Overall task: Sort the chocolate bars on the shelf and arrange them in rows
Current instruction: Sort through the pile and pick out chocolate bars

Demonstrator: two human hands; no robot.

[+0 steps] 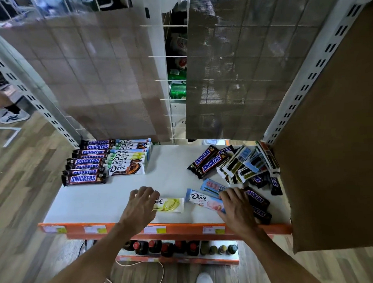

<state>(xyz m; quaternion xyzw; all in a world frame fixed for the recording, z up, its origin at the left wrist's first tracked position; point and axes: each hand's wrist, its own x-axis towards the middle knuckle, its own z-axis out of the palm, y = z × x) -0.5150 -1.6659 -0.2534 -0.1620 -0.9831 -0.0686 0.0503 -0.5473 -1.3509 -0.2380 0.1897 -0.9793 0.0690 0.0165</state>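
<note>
Near the front of the white shelf (111, 200), two single Dove bars lying flat, side by side but apart: a yellow-green Dove bar (171, 205) on the left and a pink Dove bar (205, 201) on the right. Left hand (139, 207) palm down with fingers spread and arched, fingertips on the left end of the yellow-green bar, not closed round it. Right hand (237, 207) laid over the right end of the pink bar and over the dark Snickers bars (257, 199) beside it, fingers lightly bent; cannot tell whether gripping or only resting. Just behind the pink bar, a blue-wrapped bar (212, 187) lying face down.

At the far left of the shelf, two sorted rows touching each other: a Snickers row (86, 165) on the outside, bars overlapping front to back, and a Dove row (128, 158) just to its right. At the right rear, an unsorted heap (242, 166) of Snickers and Dove bars, many face down and crossing one another, hard against a brown cardboard panel (330, 135).

Along the shelf's front edge, an orange price rail (185, 229) with small labels. Below it, a lower shelf with dark bottles (175, 247) in a line. Behind the shelf, grey mesh sheets (252, 63) and, in the gap between them, a green can (177, 90). Wood-look floor underneath, with a white shoe (205, 281) at the bottom edge.
</note>
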